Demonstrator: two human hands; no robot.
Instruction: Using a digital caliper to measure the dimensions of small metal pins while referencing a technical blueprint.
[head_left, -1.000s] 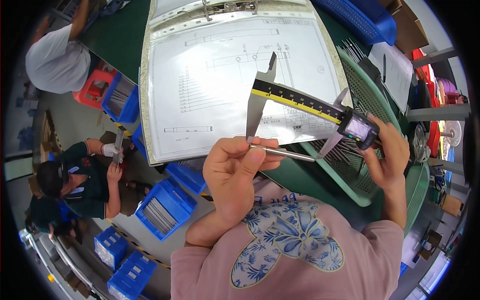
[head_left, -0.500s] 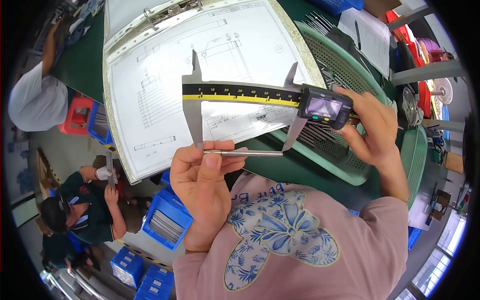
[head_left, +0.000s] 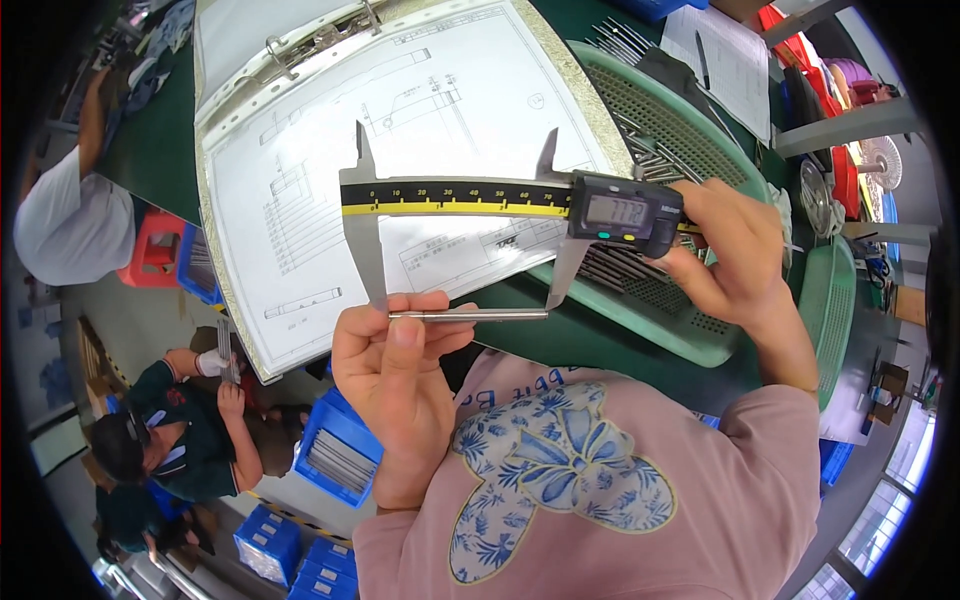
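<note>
Between the thumb and fingers of my left hand [head_left: 400, 370] lies a slim metal rod [head_left: 490, 315], held level. My right hand [head_left: 735, 250] grips a digital caliper [head_left: 460, 197] by its display end, thumb below and fingers above. The rod spans the caliper's two lower jaws: the left jaw tip meets the end at my fingers, the right jaw tip meets the far end. Behind the caliper a ring binder with a technical drawing [head_left: 310, 200] lies on the green table.
A green plastic basket [head_left: 705, 345] with several metal rods stands right of the binder. A paper sheet with a pen [head_left: 735, 75] lies beyond it. Blue bins [head_left: 340, 450] stand at lower left. Other people [head_left: 190, 430] are at the left, one holding rods.
Both my hands, with the caliper and rod, have shifted slightly left and down in view. The caliper's jaws look closer to the rod's ends, and its display is now readable.
</note>
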